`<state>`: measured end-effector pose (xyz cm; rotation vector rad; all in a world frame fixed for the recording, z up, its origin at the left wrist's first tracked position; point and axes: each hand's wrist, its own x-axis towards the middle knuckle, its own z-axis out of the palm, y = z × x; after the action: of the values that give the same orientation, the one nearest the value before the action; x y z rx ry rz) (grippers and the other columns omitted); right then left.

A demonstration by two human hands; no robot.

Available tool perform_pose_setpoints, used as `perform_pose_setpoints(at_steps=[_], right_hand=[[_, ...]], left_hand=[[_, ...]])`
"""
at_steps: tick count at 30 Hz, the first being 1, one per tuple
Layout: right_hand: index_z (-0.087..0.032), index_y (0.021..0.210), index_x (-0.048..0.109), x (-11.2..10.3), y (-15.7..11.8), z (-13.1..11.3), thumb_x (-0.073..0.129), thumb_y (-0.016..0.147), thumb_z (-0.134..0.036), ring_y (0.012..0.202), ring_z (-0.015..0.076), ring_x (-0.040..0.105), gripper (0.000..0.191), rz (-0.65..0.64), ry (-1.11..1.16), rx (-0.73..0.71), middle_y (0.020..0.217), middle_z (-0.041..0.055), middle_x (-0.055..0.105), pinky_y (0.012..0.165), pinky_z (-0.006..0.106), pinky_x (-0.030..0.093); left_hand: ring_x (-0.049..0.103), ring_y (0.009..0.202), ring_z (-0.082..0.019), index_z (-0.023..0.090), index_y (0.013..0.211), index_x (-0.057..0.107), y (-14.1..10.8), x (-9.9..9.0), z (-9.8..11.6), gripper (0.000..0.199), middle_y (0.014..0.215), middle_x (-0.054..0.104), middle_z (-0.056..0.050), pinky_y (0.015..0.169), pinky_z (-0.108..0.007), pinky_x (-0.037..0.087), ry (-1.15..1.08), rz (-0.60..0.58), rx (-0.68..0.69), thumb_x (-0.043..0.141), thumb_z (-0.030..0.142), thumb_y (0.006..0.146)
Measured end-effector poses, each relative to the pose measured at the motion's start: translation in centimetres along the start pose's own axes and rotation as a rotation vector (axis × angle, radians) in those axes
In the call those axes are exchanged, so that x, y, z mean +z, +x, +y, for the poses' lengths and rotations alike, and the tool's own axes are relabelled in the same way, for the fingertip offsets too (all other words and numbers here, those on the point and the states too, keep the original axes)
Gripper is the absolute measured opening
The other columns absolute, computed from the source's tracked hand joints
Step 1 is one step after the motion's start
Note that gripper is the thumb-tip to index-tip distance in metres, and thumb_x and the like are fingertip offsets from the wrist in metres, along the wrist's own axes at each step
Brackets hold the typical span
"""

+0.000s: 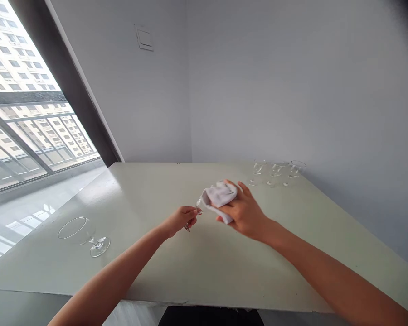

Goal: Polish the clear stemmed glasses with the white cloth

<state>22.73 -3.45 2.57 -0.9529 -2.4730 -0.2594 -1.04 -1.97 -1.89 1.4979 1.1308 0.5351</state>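
Note:
Near the middle of the view, my left hand (183,220) is closed on the stem and base end of a clear glass (199,207). My right hand (246,210) wraps a white cloth (220,194) around the bowl of that glass, so the bowl is mostly hidden. At the left of the table (190,271) another stemmed glass (91,238) is seen, its round rim toward the left and its foot toward the right. Three clear stemmed glasses (275,170) stand at the table's far right corner.
Grey walls (258,81) meet behind the table's far edge, with a white switch (144,38) on the left one. A window with a railing (37,122) is at the left. The table's front edge runs close to my dark-clothed lap (211,317).

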Motion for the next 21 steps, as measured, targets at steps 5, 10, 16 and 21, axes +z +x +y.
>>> perform_pose_setpoints(at_steps=[5, 10, 16, 21], right_hand=[[-0.02, 0.095, 0.065, 1.4, 2.4, -2.6, 0.047, 0.082, -0.047, 0.117, 0.0323, 0.037, 0.036, -0.08, 0.102, -0.107, 0.09, 0.0088, 0.066, 0.097, 0.052, 0.024], [-0.017, 0.075, 0.064, 0.9, 4.2, 0.7, 0.042, 0.082, -0.052, 0.077, 0.0212, 0.056, 0.042, -0.301, 0.765, 0.355, 0.074, 0.0061, 0.064, 0.068, 0.035, 0.044], [-0.016, 0.081, 0.058, 3.8, 5.1, 0.3, 0.046, 0.077, -0.056, 0.077, 0.0209, 0.059, 0.042, 0.033, 1.769, 0.799, 0.078, 0.0069, 0.063, 0.068, 0.032, 0.045], [-0.02, 0.093, 0.055, 7.2, 5.3, -3.2, 0.052, 0.077, -0.051, 0.089, 0.0184, 0.055, 0.035, 0.349, 1.568, 0.789, 0.09, 0.0049, 0.06, 0.078, 0.03, 0.043]], left_hand=[[0.04, 0.048, -0.01, 0.017, 0.059, 0.05, -0.5, 1.6, 0.6, 0.033, 0.053, 0.048, 0.0, 0.051, -0.024, 0.032, 0.516, 0.177, 0.141, 0.033, 0.031, 0.083], [0.047, 0.059, -0.015, 0.019, 0.09, 0.057, -1.4, 1.7, 0.8, 0.024, 0.063, 0.054, -0.002, 0.061, -0.028, 0.033, 0.866, 0.3, 0.574, 0.036, 0.028, 0.085], [0.044, 0.06, -0.011, 0.019, 0.072, 0.051, -0.1, 2.6, 0.8, 0.026, 0.064, 0.051, 0.001, 0.059, -0.023, 0.034, 0.145, 0.427, 0.408, 0.038, 0.037, 0.085], [0.041, 0.057, -0.008, 0.018, 0.077, 0.049, 2.1, 3.9, 1.6, 0.026, 0.064, 0.046, 0.003, 0.055, -0.021, 0.033, -0.466, 0.414, 0.27, 0.052, 0.044, 0.075]])
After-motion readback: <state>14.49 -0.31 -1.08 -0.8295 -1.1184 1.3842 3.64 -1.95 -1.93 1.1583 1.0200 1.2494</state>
